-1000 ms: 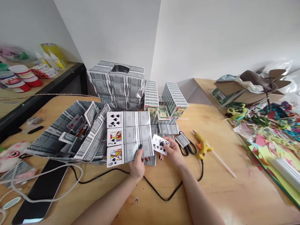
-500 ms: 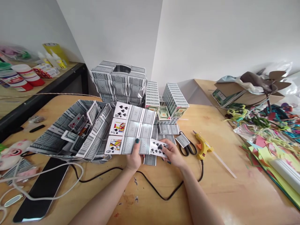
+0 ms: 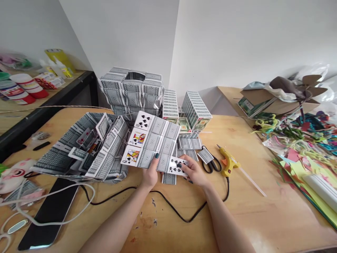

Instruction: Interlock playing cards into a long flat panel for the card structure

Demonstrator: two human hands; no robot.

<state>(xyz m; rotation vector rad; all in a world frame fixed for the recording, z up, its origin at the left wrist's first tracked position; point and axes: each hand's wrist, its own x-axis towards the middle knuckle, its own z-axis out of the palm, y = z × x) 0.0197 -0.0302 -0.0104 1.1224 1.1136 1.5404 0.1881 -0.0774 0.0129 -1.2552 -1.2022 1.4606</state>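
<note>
Across the lower part of the frame, a wooden table [image 3: 247, 140] is stretching from side to side. At the left, a bin [image 3: 107, 151] walled with card backs is lying open, with loose cards sticking up inside it, and just behind it, above the centre-left, a box [image 3: 133, 93] covered in the same cards is standing against the wall. At the upper right, a carton [image 3: 259, 97] is spilling over with cloth and plastic, while packs [image 3: 195, 110] are standing stacked near the centre. In the middle of the frame, a panel [image 3: 159, 140] is lying slantwise in the grasp, its left column showing the ten, jack and queen of spades and its other columns showing backs. A phone [image 3: 47, 218] is resting at the lower left, and a yellow glue gun [image 3: 229, 163] is lying right of centre. The left hand [image 3: 150, 174] is pinching the panel's lower edge, thumb on top and fingers hidden underneath. The right hand [image 3: 194, 172] is closing thumb and fingers on a spade card [image 3: 175, 167], whose far end is meeting the panel's lower right corner.
</note>
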